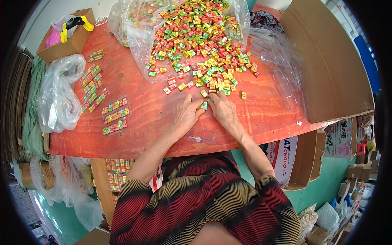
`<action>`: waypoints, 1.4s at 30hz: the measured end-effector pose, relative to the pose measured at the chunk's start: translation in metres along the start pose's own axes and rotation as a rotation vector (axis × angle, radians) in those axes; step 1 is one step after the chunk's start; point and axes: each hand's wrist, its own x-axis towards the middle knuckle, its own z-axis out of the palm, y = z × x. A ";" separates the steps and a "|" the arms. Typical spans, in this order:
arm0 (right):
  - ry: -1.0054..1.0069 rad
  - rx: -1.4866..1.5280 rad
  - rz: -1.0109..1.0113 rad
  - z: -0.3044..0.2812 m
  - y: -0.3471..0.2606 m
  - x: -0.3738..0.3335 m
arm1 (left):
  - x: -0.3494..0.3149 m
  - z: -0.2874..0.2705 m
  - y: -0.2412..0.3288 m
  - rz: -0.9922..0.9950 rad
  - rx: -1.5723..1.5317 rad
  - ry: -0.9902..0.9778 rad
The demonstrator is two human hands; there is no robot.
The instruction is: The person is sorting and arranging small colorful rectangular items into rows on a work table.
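While left hand (187, 114) has curled fingertips against small green box (204, 105), mid red tabletop (149, 98), right hand (224, 111) sits just beside, fingers bent; whether either pinches, can't tell from here. Loose-box heap (204, 38) toward far edge; packed box strips (116, 116) toward left edge.

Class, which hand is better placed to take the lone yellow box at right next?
Probably the right hand: it lies nearer the yellow box, and the left hand would have to reach across.

Glossy plastic bag (59, 102), wooden tabletop (149, 118)
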 end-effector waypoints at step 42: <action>0.018 0.073 -0.298 0.005 0.011 -0.010 | -0.016 -0.020 -0.008 -0.011 0.054 0.001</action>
